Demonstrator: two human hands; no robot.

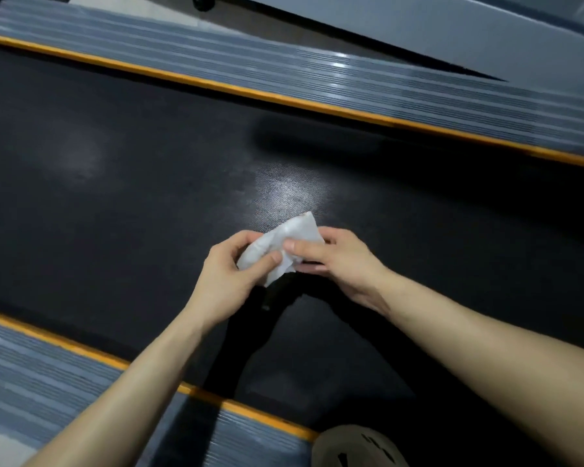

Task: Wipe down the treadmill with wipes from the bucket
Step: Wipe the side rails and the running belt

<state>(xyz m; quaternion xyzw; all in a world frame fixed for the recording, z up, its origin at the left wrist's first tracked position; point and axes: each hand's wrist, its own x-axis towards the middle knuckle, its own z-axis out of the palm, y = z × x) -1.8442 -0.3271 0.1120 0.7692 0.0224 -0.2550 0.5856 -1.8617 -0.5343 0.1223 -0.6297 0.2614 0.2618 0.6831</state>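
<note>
A beige rounded shape with dark marks point(358, 446) lies closest, at the bottom edge by the near border of the black textured treadmill belt point(115, 183); what it is cannot be told. Over the middle of the belt, the fingers point(304, 246) of the right hand point(341, 261) are curled and pinch one side of a crumpled white wipe point(284, 244). The left hand point(226, 274) grips the other side, its thumb pressed on the wipe's lower part and its fingers curled behind. The wipe is held between the two hands, one corner sticking up toward the belt's far side. Bare forearms run back from the hands across the belt's near border, and their dark shadows fall on the belt beneath. A pale sheen shows on the belt just beyond the wipe. A thin orange strip point(216, 84) edges the belt's far side, with a grey ribbed side rail point(284, 72) beyond it. A matching orange strip and rail point(31, 375) edge the belt's near side.
</note>
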